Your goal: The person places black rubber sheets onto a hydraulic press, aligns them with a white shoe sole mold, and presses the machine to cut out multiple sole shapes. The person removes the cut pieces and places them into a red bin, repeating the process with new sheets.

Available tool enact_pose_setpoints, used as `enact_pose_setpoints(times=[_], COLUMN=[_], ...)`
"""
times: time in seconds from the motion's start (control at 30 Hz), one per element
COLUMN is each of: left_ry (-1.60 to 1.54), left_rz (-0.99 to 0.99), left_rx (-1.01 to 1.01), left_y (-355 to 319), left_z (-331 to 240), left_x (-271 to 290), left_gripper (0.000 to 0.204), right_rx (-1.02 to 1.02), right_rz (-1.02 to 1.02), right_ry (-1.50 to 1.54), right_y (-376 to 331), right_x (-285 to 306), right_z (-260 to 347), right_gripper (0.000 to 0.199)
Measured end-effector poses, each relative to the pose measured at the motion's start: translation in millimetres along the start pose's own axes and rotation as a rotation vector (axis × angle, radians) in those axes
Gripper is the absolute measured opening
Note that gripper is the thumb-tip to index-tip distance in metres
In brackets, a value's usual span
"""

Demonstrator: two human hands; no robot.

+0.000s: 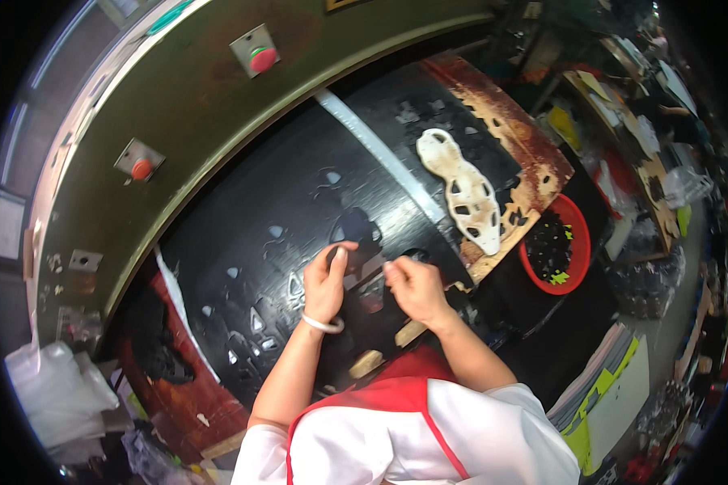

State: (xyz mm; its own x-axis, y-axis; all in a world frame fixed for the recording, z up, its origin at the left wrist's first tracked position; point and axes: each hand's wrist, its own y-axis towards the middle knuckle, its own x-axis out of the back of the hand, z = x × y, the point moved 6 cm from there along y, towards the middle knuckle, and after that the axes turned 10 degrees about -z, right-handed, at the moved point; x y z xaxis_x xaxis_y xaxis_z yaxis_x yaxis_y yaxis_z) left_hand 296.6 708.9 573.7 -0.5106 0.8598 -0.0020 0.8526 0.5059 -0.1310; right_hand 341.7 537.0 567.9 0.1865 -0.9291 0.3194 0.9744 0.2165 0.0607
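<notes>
Both hands are raised over a black sheet (pixel 218 242) that has several small cut-out shapes in it. My left hand (pixel 325 284), with a pale bracelet at the wrist, is closed with thumb and index finger brought together. A short way to its right, my right hand (pixel 415 287) is curled with the thumb pressed on the fingers. Something dark and thin seems to lie between the hands, but it merges with the black surface and I cannot make it out. Beyond the right hand lies a cream, sole-shaped plate (pixel 461 190) with several openings.
A pale strip (pixel 380 153) crosses the black surface. On the right, a red bowl (pixel 581 255) holds black and yellow-green scraps beside a worn board (pixel 534 153). Red push buttons (pixel 262 60) sit on the green machine beam (pixel 194 97). Stacked sheets (pixel 603 392) stand lower right.
</notes>
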Motion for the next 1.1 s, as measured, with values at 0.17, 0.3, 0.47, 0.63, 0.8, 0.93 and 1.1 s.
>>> enact_pose_setpoints(times=[0.17,0.3,0.47,0.63,0.8,0.93,1.1], left_ry=[-0.178,0.006,-0.455,-0.194,0.468,0.724,0.695], left_rz=[0.050,-0.077,-0.539,-0.406,-0.346,0.053,0.329], left_rx=[0.064,0.098,-0.425,-0.791,-0.795,-1.123,-0.913], left_y=[4,27,116,134,50,-70,-130], left_z=[10,-10,-144,-268,-215,-97,3], left_x=[1,15,147,242,177,72,53], left_gripper=[0.027,0.026,0.022,0.029,0.027,0.037,0.037], right_rx=[0.130,0.056,0.236,0.262,-0.149,-0.587,-0.580], right_rz=[-0.102,-0.125,-0.106,0.042,0.773,1.086,1.061], right_ry=[-0.112,0.051,0.007,0.049,0.163,0.270,0.409], right_y=[-1,-8,-27,-28,-25,-28,-28], right_x=[-53,-54,-52,-47,-69,-80,-89], right_z=[0,-14,-35,-20,-7,-17,-21], right_gripper=[0.043,0.036,0.030,0.033,0.056,0.073,0.072])
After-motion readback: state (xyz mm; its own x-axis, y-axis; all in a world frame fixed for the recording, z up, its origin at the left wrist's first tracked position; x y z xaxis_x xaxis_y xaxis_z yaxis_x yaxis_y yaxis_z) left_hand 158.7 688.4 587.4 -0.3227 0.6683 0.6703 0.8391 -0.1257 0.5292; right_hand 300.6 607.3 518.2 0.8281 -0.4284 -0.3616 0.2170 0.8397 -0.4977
